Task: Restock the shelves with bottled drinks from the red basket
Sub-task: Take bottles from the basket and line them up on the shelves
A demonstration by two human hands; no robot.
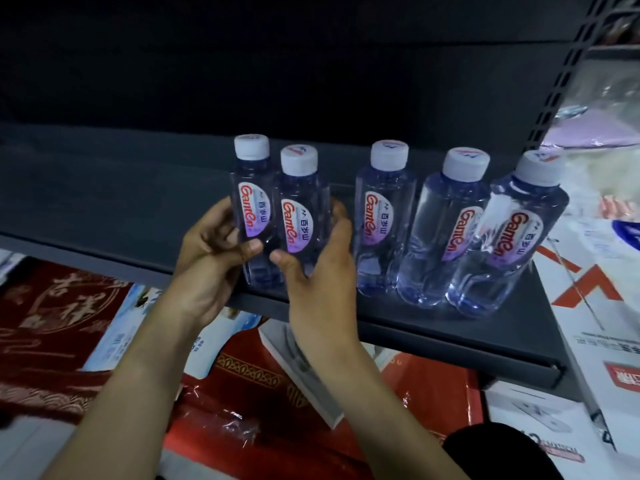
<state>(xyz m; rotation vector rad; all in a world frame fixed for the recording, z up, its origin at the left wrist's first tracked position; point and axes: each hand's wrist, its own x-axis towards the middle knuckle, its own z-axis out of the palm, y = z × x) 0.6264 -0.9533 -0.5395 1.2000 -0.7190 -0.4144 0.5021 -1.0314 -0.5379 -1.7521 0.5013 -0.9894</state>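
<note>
Several clear water bottles with white caps and red-lettered labels stand on a dark grey shelf (104,188). My left hand (211,251) is wrapped around the leftmost bottle (252,188). My right hand (322,268) grips the bottle beside it (299,209). These two bottles touch each other, with their bases at the shelf's front edge. Three more bottles stand to the right: one upright (384,216), one with its label turned (446,230), and the rightmost (512,233) close against it. The red basket is not in view.
Left of the bottles the shelf surface is bare. A perforated metal upright (568,74) bounds the shelf on the right. Below the shelf lie red patterned packages (62,313) and white boxes (588,306). Plastic-wrapped goods (602,109) sit beyond the upright.
</note>
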